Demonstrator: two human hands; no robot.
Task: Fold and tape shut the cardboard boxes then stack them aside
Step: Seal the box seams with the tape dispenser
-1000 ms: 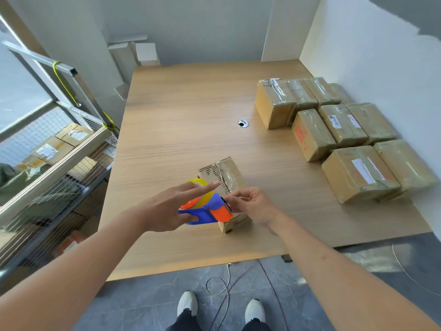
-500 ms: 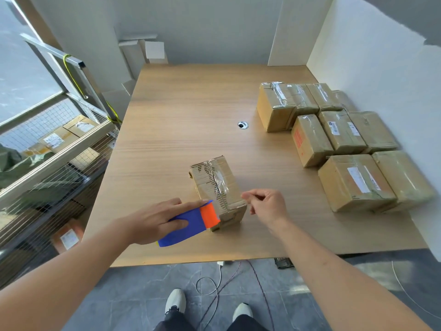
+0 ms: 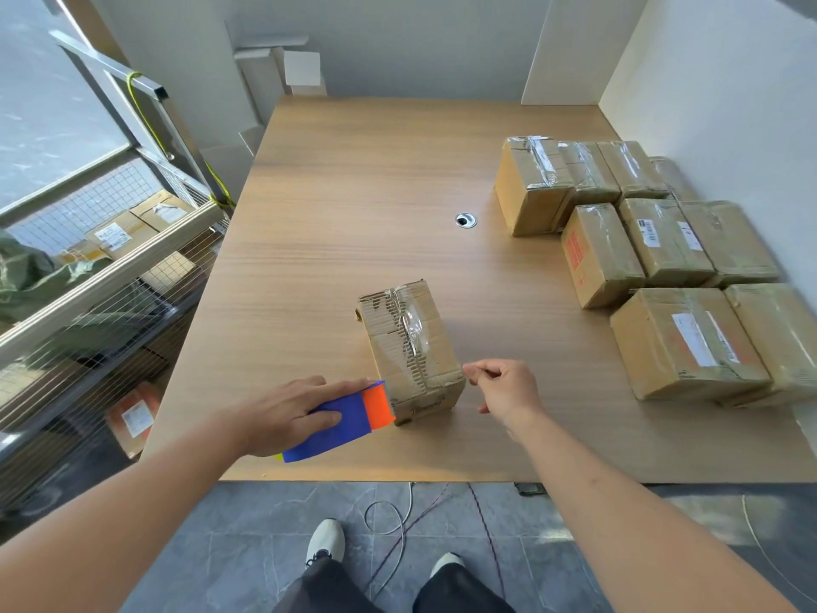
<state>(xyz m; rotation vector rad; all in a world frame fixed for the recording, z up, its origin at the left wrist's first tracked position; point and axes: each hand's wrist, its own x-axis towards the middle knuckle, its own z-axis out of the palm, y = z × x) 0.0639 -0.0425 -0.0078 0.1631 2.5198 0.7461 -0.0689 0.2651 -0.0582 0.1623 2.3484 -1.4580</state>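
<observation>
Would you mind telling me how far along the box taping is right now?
Done: a group of taped boxes sits at the table's right side. In hand: the box nearest the person has tape along its top; the left hand holds the tape dispenser against its near end, while the right hand hovers curled beside it. Left: finishing this box and moving it to the group.

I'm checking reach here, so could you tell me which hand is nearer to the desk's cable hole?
The right hand: it sits below and slightly right of the cable hole, while the left hand is lower and further left.
</observation>
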